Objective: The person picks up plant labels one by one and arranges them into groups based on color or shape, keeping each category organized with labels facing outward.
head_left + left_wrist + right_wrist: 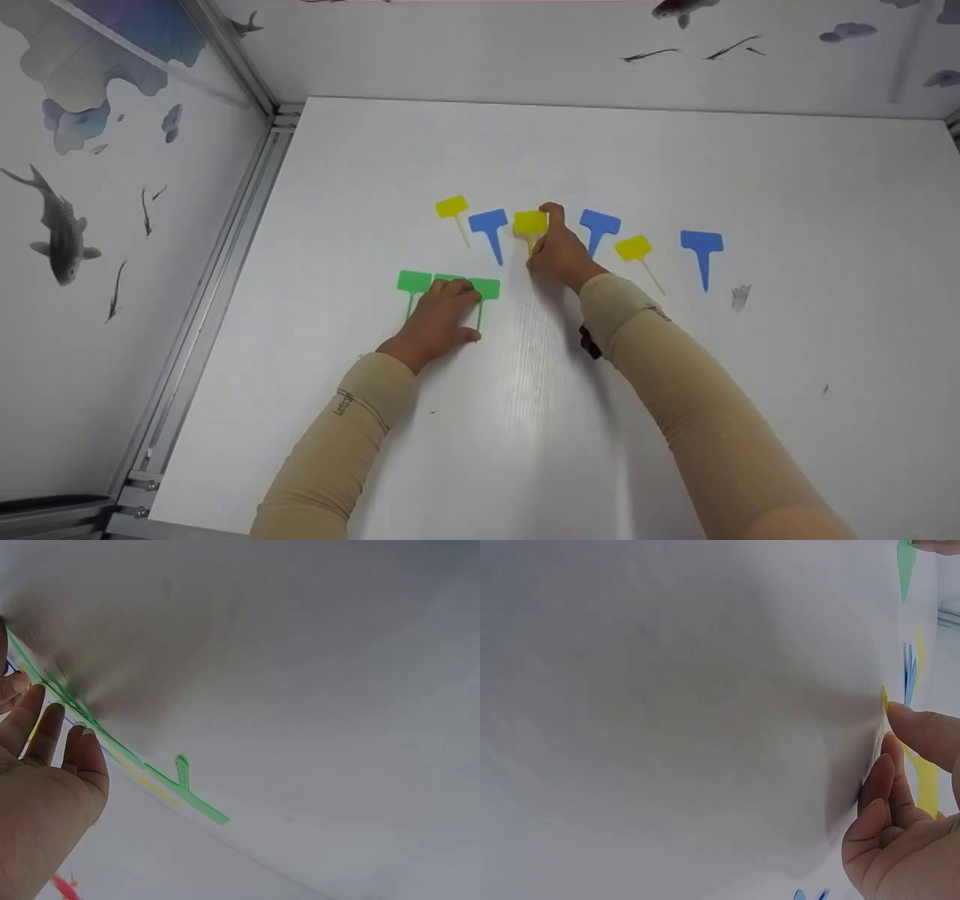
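Note:
Three green T-shaped plant labels (414,281) stand side by side on the white table, heads in a row. Over the middle and right ones lies my left hand (439,319), fingertips at their heads and thumb beside the right stem. Farther up, my right hand (561,251) holds a yellow plant label (529,222), thumb at its stem and index finger along the head's right edge. The right wrist view shows the thumb on this yellow label's tip (884,699), other fingers curled. A blue plant label (489,221) lies just left of it, another blue one (600,222) to its right.
One yellow label (451,206) lies at the row's left end. Right of my right hand are a thin-stemmed yellow label (634,247) and a blue label (702,241), with a grey smudge (741,297) nearby. Printed wall panels (210,150) border the table left and back.

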Available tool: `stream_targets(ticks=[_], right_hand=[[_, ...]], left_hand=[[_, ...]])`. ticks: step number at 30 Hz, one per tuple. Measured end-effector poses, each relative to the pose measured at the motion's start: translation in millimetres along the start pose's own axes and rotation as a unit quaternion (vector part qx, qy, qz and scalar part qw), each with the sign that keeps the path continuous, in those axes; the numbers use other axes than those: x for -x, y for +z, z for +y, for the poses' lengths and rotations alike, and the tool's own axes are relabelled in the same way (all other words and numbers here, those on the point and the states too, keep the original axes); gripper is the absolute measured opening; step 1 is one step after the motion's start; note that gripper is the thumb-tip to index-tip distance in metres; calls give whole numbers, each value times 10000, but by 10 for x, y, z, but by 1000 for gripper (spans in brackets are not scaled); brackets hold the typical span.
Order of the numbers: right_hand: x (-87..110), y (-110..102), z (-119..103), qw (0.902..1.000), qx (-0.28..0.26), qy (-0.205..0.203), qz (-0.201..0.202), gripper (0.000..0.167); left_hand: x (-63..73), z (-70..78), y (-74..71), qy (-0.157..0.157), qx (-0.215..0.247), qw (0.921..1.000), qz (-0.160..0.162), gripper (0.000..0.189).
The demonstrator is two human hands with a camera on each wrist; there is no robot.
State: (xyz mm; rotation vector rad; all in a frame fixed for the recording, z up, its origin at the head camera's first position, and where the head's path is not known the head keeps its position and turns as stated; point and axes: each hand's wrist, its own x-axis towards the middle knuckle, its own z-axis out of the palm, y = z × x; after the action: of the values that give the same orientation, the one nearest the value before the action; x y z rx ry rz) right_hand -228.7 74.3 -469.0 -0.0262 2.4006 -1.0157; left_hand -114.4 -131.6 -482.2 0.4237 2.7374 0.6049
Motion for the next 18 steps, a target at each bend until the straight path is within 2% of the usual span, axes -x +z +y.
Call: stream_targets(ticks=[11, 18], right_hand=[[7, 0, 48, 9999, -49, 116, -14, 91], [62, -6, 64, 9998, -148, 113, 24, 86]], left_hand=[[1, -11, 17, 25, -14, 10000, 68, 59], [-8, -21, 15, 80, -28, 9999, 57, 59]])
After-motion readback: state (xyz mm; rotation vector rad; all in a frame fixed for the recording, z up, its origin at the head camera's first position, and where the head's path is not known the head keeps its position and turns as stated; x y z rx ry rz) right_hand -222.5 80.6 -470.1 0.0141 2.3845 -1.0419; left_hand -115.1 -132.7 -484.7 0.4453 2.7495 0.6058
